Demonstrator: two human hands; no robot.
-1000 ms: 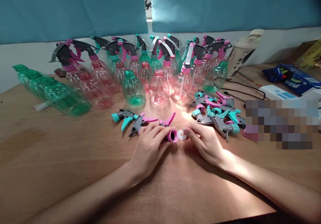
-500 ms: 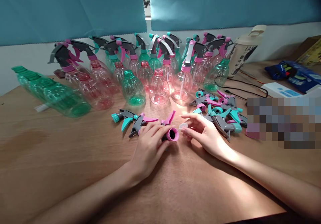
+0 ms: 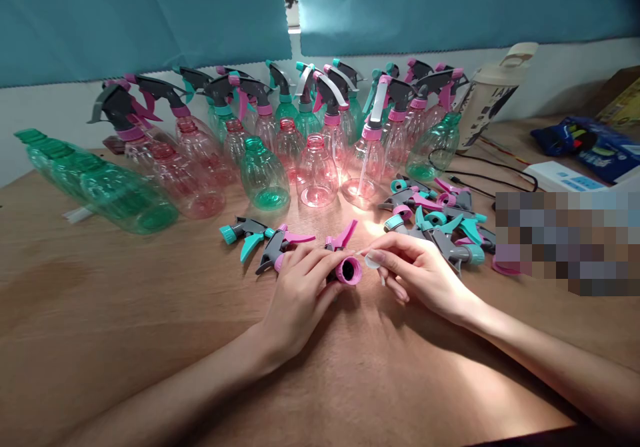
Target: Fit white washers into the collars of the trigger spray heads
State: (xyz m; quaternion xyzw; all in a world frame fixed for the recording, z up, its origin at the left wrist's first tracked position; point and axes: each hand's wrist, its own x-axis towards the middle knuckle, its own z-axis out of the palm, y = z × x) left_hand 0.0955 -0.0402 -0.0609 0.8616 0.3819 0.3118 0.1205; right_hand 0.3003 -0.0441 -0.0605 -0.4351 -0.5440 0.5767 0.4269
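My left hand [image 3: 305, 287] is closed around a grey and pink trigger spray head [image 3: 349, 271], whose open pink collar faces right toward me. Much of its body is hidden under my fingers. Just right of that collar, my right hand [image 3: 415, 267] pinches a small whitish translucent disc [image 3: 373, 260] between thumb and fingers. The disc is apart from the collar. Beyond my left hand lie a teal-trigger spray head [image 3: 245, 233] and another pink one [image 3: 277, 247]. A pile of loose spray heads [image 3: 440, 223] lies beyond my right hand.
Pink and green bottles, some with spray heads, stand in rows behind, including a capless pink bottle [image 3: 317, 173]. Several green bottles [image 3: 100, 183] are at the left. A white tumbler [image 3: 487, 100], black cable [image 3: 485, 177] and blue packet [image 3: 590, 147] are at the right.
My right hand has turned the disc and shifted it slightly right and down. The left hand keeps its hold on the spray head; the view has moved a little.
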